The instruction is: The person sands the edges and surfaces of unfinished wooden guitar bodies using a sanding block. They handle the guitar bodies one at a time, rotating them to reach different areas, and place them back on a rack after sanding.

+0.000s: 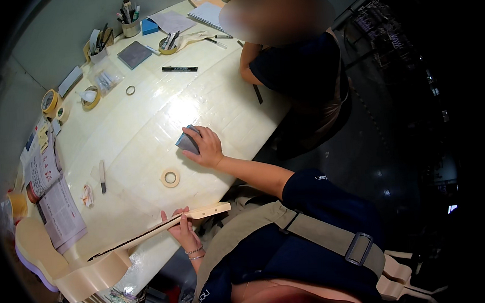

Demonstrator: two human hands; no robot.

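My right hand (207,148) is closed around a small sanding block (187,143), grey on its face with a blue edge, on or just over the pale table. Nearer to me, my left hand (185,233) grips the neck of an unfinished pale wooden guitar (99,274) close to its headstock (212,209). The thumb lies over the neck, while the other fingers show behind it. A dark line runs along the neck toward the body, which lies at the lower left. Between my hands, a roll of masking tape (170,178) lies flat on the table.
A co-worker (304,67) leans on the table's far right edge. A utility knife (102,176), crumpled tissue (87,195) and newspaper (61,208) lie at left. Farther back are a black marker (179,69), a grey square pad (134,55), tape rolls (50,100) and a pen cup (131,28).
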